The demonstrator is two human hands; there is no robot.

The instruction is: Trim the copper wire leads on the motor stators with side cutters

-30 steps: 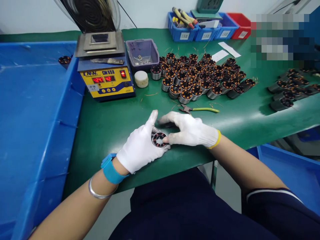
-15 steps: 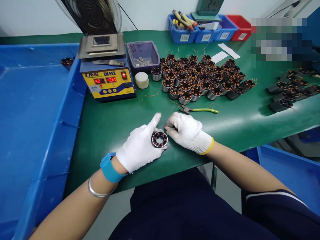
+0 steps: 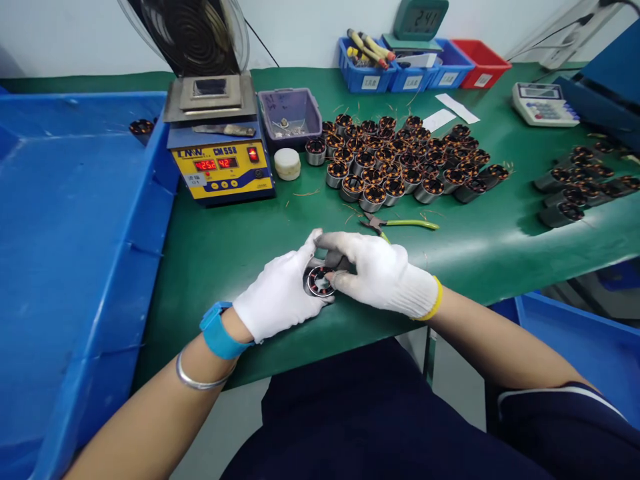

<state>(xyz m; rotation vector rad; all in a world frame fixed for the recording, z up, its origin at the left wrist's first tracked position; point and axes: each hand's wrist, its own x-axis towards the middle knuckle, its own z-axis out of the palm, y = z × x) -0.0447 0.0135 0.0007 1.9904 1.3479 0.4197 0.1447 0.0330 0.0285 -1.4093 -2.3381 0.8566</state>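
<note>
My left hand (image 3: 283, 290), in a white glove, is closed round a motor stator (image 3: 315, 289) near the front of the green table. The stator's round end faces up, showing a metal rim, a dark inside and copper-coloured windings. My right hand (image 3: 375, 270), also gloved, reaches over the stator from the right. Its bare thumb tip touches the rim's right side, and its fingers curl over the far side. Whether those fingers pinch a wire is hidden. Just beyond the right hand lie green-handled cutting pliers (image 3: 400, 223), partly covered by it.
Several stators (image 3: 385, 160) stand grouped at the back, with more (image 3: 565, 212) at the right. A solder pot (image 3: 220, 160) stands left of a purple bin (image 3: 290, 117) and a round white tub (image 3: 287, 164). A blue tray (image 3: 90, 200) fills the left. A calculator (image 3: 545, 105) sits back right.
My right hand has moved left, from beside the stator to over its rim. My left hand keeps its hold. The view has shifted slightly, and the calculator now shows.
</note>
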